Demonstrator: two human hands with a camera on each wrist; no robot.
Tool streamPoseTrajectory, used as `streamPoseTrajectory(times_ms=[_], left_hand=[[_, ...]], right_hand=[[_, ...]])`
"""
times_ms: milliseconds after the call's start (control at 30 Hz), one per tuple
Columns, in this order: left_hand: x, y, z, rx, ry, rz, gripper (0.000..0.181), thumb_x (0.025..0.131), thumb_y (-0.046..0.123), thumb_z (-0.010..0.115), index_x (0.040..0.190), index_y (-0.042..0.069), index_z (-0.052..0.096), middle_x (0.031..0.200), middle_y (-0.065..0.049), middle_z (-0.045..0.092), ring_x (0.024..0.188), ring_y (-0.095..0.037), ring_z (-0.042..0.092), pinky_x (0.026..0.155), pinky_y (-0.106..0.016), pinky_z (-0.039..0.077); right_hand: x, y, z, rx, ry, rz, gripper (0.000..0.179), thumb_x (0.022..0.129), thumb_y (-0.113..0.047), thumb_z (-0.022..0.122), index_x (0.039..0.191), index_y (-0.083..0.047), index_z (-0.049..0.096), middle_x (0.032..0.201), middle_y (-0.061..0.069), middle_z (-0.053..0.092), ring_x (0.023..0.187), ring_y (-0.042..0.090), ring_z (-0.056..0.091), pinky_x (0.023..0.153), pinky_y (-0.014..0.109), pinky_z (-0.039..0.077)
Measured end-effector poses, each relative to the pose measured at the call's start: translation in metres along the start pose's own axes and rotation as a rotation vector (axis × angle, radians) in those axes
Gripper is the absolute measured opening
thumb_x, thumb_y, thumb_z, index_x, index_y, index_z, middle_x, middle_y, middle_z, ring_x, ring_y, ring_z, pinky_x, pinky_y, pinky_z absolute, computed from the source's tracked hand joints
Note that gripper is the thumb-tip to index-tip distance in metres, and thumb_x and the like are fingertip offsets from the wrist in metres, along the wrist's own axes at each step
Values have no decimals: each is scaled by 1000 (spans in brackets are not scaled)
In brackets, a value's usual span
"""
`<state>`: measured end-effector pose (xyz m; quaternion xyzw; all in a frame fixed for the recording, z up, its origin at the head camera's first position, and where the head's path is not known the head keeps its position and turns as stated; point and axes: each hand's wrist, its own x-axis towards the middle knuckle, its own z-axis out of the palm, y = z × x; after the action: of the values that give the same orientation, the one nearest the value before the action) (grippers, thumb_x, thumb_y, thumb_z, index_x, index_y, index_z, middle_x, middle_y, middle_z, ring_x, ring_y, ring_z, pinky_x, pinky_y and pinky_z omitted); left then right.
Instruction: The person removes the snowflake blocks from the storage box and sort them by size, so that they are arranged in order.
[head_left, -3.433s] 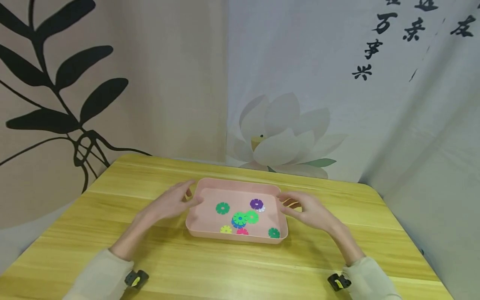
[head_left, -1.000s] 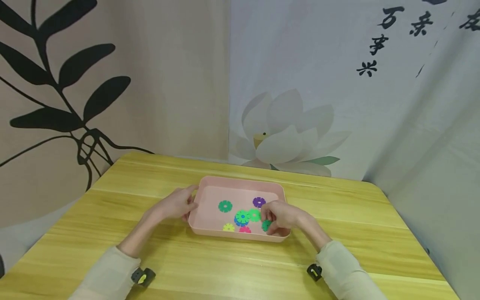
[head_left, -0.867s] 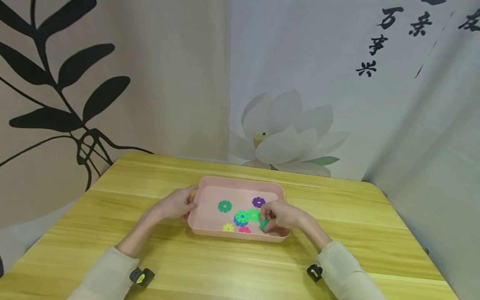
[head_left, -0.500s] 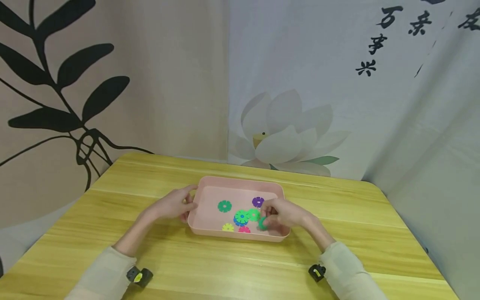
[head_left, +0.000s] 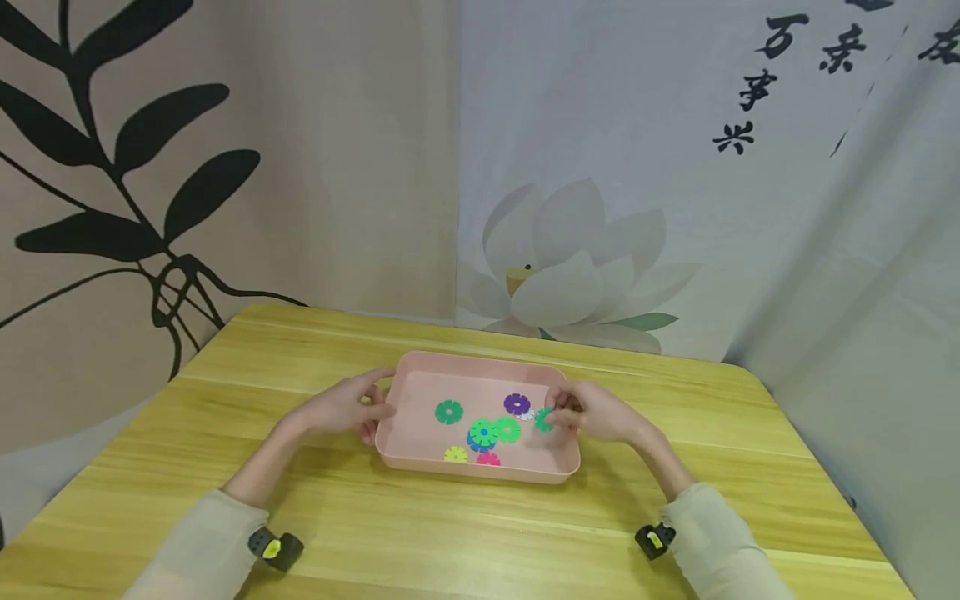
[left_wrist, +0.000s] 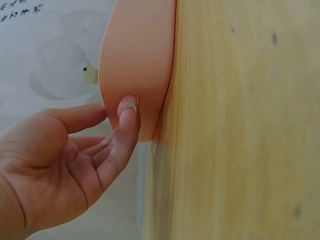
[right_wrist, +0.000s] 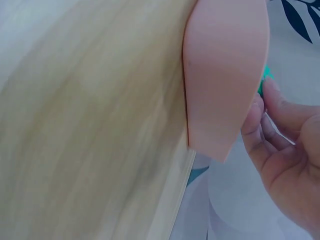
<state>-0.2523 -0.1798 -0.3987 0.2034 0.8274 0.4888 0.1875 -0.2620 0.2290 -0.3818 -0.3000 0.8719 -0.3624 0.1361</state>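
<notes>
The right hand (head_left: 597,412) pinched a green disc (head_left: 542,419), probably best held lightly by its edge. The left hand (head_left: 337,406) gripped the pink tray (head_left: 416,437), needing only gentle steadiness.

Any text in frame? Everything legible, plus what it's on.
"万事兴": column on the pale backdrop cloth.
"亲": same cloth; the character above it is cut off, unreadable.
"友": same cloth, at the right edge of the head view.
Small slanted characters, left wrist view: too blurred to read.
Wrist devices: any markings too small to read.
Pink tray, discs: none visible.
</notes>
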Motion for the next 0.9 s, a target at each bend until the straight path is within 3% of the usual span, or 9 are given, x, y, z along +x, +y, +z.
streamPoseTrajectory(times_ms=[133,333,567,900], left_hand=[[0,0,-1,-34,-15,-15,71,102,6,59,156,-8,15,95,-21,59,68,-24,66,63,-40,59],[-1,-2,-2,-81,-32,-34,74,103,10,59,158,-4,13,98,-21,59,71,-24,65,65,-39,59],[-1,-3,-3,-96,-39,-38,73,103,11,59,158,-4,13,100,-21,58,71,-24,66,65,-38,59],[-1,-4,-3,-132,-42,-33,72,103,9,58,158,-3,14,102,-22,56,71,-24,65,64,-38,59]], right_hand=[[-5,5,-8,20,56,14,6,100,-4,62,100,1,60,85,12,61,70,25,59,65,44,57],[-12,18,-21,75,152,55,11,99,-6,64,102,3,58,88,20,61,75,40,61,67,42,58],[-18,33,-32,71,276,172,18,99,-5,64,106,8,54,92,24,64,77,38,65,68,44,59],[-15,52,-32,77,230,336,11,97,2,63,100,10,57,84,18,65,69,23,67,64,36,60]])
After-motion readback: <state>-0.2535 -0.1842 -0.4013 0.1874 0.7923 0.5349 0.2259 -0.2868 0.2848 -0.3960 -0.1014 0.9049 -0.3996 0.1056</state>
